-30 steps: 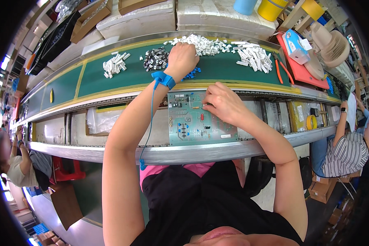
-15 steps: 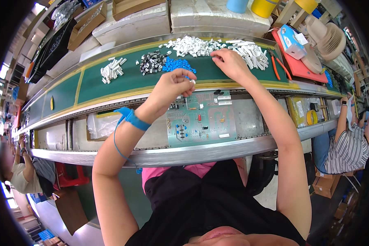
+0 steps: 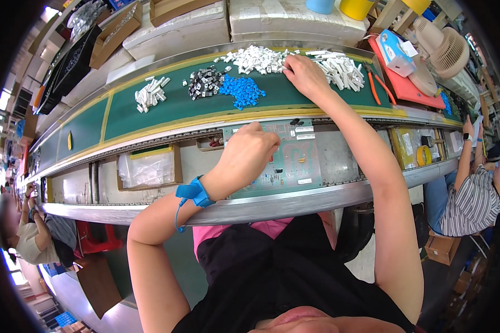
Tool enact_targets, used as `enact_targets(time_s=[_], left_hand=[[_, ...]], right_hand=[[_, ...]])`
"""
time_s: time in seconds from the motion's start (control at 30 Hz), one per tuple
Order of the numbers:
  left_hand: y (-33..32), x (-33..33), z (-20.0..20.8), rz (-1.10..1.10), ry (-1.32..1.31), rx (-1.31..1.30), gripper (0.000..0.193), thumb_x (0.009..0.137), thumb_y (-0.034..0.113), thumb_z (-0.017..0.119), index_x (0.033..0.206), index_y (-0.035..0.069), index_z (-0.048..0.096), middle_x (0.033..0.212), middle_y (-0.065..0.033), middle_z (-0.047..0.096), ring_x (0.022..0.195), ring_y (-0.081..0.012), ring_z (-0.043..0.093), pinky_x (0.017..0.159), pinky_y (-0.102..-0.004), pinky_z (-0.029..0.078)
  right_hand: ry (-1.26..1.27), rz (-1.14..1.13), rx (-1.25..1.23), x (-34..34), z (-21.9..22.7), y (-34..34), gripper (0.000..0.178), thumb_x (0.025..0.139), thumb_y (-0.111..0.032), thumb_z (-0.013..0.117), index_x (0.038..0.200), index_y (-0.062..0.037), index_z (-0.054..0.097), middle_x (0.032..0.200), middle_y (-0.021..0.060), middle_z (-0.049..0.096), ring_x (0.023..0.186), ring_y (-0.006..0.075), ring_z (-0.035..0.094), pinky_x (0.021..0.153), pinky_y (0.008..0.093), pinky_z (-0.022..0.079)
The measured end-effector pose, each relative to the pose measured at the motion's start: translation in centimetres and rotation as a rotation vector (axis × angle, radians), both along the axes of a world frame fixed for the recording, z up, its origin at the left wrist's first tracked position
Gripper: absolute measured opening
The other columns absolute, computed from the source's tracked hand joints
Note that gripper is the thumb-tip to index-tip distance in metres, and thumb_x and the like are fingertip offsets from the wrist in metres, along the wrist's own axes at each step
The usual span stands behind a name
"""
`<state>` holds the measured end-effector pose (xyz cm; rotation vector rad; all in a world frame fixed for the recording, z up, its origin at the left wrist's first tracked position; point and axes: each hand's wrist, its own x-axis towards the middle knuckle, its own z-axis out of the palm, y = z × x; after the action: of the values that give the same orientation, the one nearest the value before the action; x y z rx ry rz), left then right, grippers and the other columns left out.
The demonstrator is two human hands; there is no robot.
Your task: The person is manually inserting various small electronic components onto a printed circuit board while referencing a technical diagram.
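Fingers of the left hand curl, mostly closed, over the green circuit board beneath, any hold hidden; those of the right hand bunch beside white connectors, hold unclear; light, upright contact likely spares neighbouring components

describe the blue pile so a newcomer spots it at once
Find the green work surface beyond the circuit board. Near its middle lies the pile of small blue parts, right of the black parts. Its bright blue sets it apart from those and the white pile behind.

Electronics assembly workshop | circuit board | white component pile | striped-shirted co-worker
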<state>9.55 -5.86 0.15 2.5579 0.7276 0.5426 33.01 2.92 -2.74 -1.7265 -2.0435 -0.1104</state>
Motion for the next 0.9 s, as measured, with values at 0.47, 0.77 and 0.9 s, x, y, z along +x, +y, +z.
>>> enact_targets(time_s=[0.47, 0.77, 0.9], left_hand=[[0.0, 1.2, -1.3, -0.050, 0.157, 0.214, 0.004, 0.069, 0.006, 0.066, 0.073, 0.004, 0.065, 0.073, -0.0071, 0.055, 0.080, -0.0257, 0.051, 0.074, -0.0360, 0.043], [0.2, 0.7, -1.4, -0.031, 0.117, 0.194, 0.007, 0.074, 0.008, 0.064, 0.079, 0.005, 0.068, 0.074, -0.0077, 0.058, 0.077, -0.0260, 0.053, 0.072, -0.0370, 0.043], [1.7, -0.3, 0.2, -0.005, -0.136, 0.090, 0.011, 0.079, 0.009, 0.063, 0.085, 0.002, 0.068, 0.071, -0.0113, 0.058, 0.070, -0.0274, 0.055, 0.065, -0.0385, 0.044]], right_hand=[[0.526, 0.155, -0.062, 0.0, 2.1, -4.5, 0.015, 0.079, -0.009, 0.069, 0.091, -0.0027, 0.062, 0.071, 0.0014, 0.059, 0.063, 0.0086, 0.052, 0.060, 0.0237, 0.044], [0.782, 0.232, -0.485, -2.1, 3.2, -10.9, 0.012, 0.079, -0.009, 0.070, 0.087, -0.0009, 0.066, 0.078, 0.0000, 0.059, 0.068, 0.0053, 0.053, 0.060, 0.0219, 0.043], [0.618, 0.364, -0.492, -3.5, 3.7, -14.2, 0.014, 0.076, -0.005, 0.069, 0.090, -0.0013, 0.067, 0.085, 0.0054, 0.061, 0.074, 0.0133, 0.059, 0.065, 0.0261, 0.047]])
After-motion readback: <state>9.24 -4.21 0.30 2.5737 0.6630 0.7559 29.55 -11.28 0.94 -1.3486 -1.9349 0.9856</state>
